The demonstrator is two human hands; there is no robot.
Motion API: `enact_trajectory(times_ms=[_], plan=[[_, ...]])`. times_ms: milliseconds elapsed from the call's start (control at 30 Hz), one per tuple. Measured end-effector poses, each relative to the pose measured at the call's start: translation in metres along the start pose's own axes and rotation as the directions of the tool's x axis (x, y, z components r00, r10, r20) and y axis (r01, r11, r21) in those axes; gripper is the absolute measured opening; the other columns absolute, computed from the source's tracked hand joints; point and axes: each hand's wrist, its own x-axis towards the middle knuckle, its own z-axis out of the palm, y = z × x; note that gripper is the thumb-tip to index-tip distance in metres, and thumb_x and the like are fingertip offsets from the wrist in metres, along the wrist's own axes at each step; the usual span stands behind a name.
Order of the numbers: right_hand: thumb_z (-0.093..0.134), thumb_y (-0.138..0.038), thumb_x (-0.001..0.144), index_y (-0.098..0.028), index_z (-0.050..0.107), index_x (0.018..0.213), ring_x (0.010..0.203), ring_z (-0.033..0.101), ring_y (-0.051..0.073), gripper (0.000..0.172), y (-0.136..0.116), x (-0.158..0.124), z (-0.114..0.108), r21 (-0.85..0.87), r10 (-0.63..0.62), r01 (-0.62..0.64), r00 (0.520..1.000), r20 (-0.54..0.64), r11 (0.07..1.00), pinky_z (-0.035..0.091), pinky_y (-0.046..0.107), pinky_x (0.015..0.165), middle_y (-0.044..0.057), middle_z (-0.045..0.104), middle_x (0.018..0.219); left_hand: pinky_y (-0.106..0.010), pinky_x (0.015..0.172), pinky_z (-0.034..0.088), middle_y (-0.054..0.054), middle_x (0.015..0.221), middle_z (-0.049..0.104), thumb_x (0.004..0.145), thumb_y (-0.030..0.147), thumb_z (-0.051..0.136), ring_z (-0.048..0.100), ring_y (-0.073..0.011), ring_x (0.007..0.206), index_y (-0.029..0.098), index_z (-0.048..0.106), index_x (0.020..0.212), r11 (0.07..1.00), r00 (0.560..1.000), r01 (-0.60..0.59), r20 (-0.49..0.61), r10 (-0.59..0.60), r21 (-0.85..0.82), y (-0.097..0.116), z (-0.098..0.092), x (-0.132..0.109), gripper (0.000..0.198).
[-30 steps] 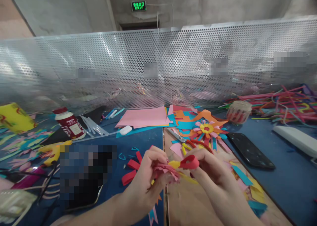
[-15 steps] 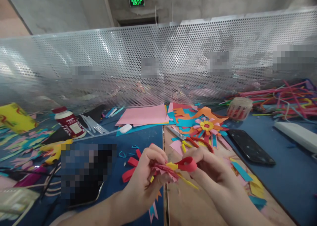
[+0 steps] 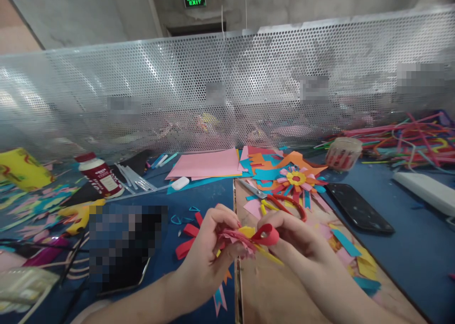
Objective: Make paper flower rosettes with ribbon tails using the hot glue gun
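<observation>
A: Left hand (image 3: pixel 209 241)?

B: Fingers curled in and pinched on a half-made paper flower (image 3: pixel 236 238) of pink petals with a yellow centre. It is held in the air over the seam where the blue worktop (image 3: pixel 408 248) meets a wooden board (image 3: pixel 270 291).

A: Right hand (image 3: pixel 298 241)?

B: Thumb and forefinger are closed on a red paper loop (image 3: pixel 266 234). The other fingers are tucked under, so I cannot tell how tightly.

A: How do the two pieces lie?

B: The loop sits at the flower's right edge, touching or just overlapping the yellow centre. Its long axis runs roughly left to right and its open eye faces up toward the camera. The pinched tail points at the flower and the rounded end toward the right hand's knuckles.

A: Which hand is nearer which?

B: The right is on the loop and the left is on the flower. The fingertips of the two hands are close together, with only the paper between them.

A: Surroundings?

B: More red strips (image 3: pixel 186 248) lie flat on the worktop just beyond the left hand. A rosette (image 3: pixel 296 179) and scissors (image 3: pixel 280 201) lie farther back on the board. A phone (image 3: pixel 359 208) is well to the right.
</observation>
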Motion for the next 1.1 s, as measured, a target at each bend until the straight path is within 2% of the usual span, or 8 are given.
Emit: enact_trajectory(times_ms=[333, 533, 633, 767, 833, 1000, 1100], plan=[[0.060, -0.040, 0.082, -0.022, 0.058, 0.075, 0.077, 0.053, 0.013, 0.019, 0.007, 0.003, -0.001, 0.093, 0.083, -0.080, 0.996, -0.036, 0.992, 0.043, 0.021, 0.072, -0.002, 0.058, 0.077, -0.024, 0.069, 0.050, -0.002, 0.097, 0.047, 0.090, 0.026, 0.048, 0.055, -0.0118, 0.076, 0.028, 0.047, 0.106, 0.986, 0.988, 0.155, 0.016, -0.157, 0.054, 0.003, 0.000, -0.001, 0.016], [0.061, -0.038, 0.082, -0.024, 0.063, 0.079, 0.087, 0.053, 0.015, 0.014, 0.012, 0.008, -0.007, 0.121, 0.130, -0.126, 0.991, -0.020, 0.985, 0.041, 0.024, 0.078, -0.001, 0.061, 0.086, -0.024, 0.075, 0.045, 0.000, 0.091, 0.057, 0.086, 0.031, 0.055, 0.053, -0.0139, 0.083, 0.024, 0.053, 0.097, 0.928, 0.952, 0.306, -0.071, -0.297, 0.211, 0.011, 0.003, 0.004, 0.013], [0.063, -0.041, 0.078, -0.025, 0.066, 0.082, 0.093, 0.051, 0.018, 0.017, 0.012, 0.009, -0.009, 0.148, 0.211, -0.205, 0.977, -0.024, 0.967, 0.039, 0.027, 0.079, 0.001, 0.062, 0.092, -0.025, 0.072, 0.044, 0.000, 0.090, 0.058, 0.084, 0.034, 0.057, 0.055, -0.0138, 0.081, 0.022, 0.053, 0.095, 0.903, 0.925, 0.380, -0.072, -0.374, 0.200, 0.015, 0.003, 0.007, 0.017], [0.066, -0.043, 0.075, -0.026, 0.068, 0.091, 0.100, 0.047, 0.020, 0.024, 0.014, 0.009, -0.011, 0.168, 0.305, -0.291, 0.951, -0.061, 0.942, 0.036, 0.029, 0.079, 0.003, 0.061, 0.108, -0.025, 0.074, 0.043, 0.001, 0.092, 0.058, 0.082, 0.035, 0.059, 0.055, -0.0135, 0.083, 0.021, 0.052, 0.095, 0.904, 0.914, 0.405, -0.081, -0.397, 0.136, 0.015, 0.004, 0.008, 0.020], [0.066, -0.043, 0.074, -0.025, 0.069, 0.092, 0.095, 0.047, 0.019, 0.025, 0.014, 0.008, -0.011, 0.171, 0.306, -0.292, 0.950, -0.063, 0.941, 0.035, 0.028, 0.076, 0.004, 0.061, 0.109, -0.026, 0.074, 0.043, 0.000, 0.092, 0.058, 0.080, 0.034, 0.060, 0.055, -0.0139, 0.084, 0.020, 0.051, 0.094, 0.901, 0.910, 0.415, -0.089, -0.406, 0.125, 0.017, 0.005, 0.009, 0.021], [0.070, -0.042, 0.072, -0.023, 0.071, 0.089, 0.077, 0.046, 0.014, 0.026, 0.016, 0.010, -0.013, 0.167, 0.301, -0.289, 0.952, -0.048, 0.943, 0.032, 0.025, 0.066, 0.003, 0.064, 0.089, -0.028, 0.071, 0.045, -0.001, 0.089, 0.060, 0.076, 0.031, 0.063, 0.057, -0.0160, 0.082, 0.018, 0.050, 0.094, 0.888, 0.891, 0.450, -0.110, -0.440, 0.093, 0.021, 0.005, 0.012, 0.026], [0.072, -0.043, 0.070, -0.023, 0.072, 0.088, 0.074, 0.045, 0.013, 0.027, 0.019, 0.012, -0.016, 0.159, 0.332, -0.318, 0.941, -0.070, 0.935, 0.031, 0.024, 0.065, 0.003, 0.065, 0.089, -0.030, 0.074, 0.045, -0.003, 0.094, 0.061, 0.074, 0.028, 0.065, 0.058, -0.0170, 0.086, 0.018, 0.051, 0.095, 0.883, 0.887, 0.457, -0.132, -0.443, 0.107, 0.021, 0.004, 0.014, 0.027]])
